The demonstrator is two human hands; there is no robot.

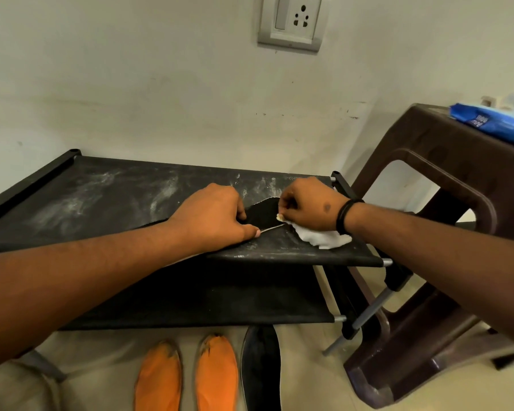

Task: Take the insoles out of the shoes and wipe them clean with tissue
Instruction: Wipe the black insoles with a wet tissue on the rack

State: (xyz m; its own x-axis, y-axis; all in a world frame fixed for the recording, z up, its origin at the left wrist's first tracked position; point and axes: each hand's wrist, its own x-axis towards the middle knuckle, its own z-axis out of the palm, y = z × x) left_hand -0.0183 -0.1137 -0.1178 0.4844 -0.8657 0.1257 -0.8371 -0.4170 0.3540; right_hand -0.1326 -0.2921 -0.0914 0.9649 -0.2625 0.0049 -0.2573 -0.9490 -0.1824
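Two hands: both work at frame centre on the dusty black fabric top shelf (107, 191) of a rack.
Left hand (211, 216): fingers curled, pinning the flat black insole (263, 213) by its near edge.
Right hand (309, 207): fingers clenched on crumpled white tissue (324, 238) against the insole.
Insole axis: runs lower left to upper right, rounded end toward the wall.
Edges: insole lies near the shelf's right edge; bare shelf spreads to the left.
Right of frame: brown plastic stool (445, 185) just beside the rack.
Floor, bottom: two orange insoles (187, 378) and one black insole (261, 369), side by side.
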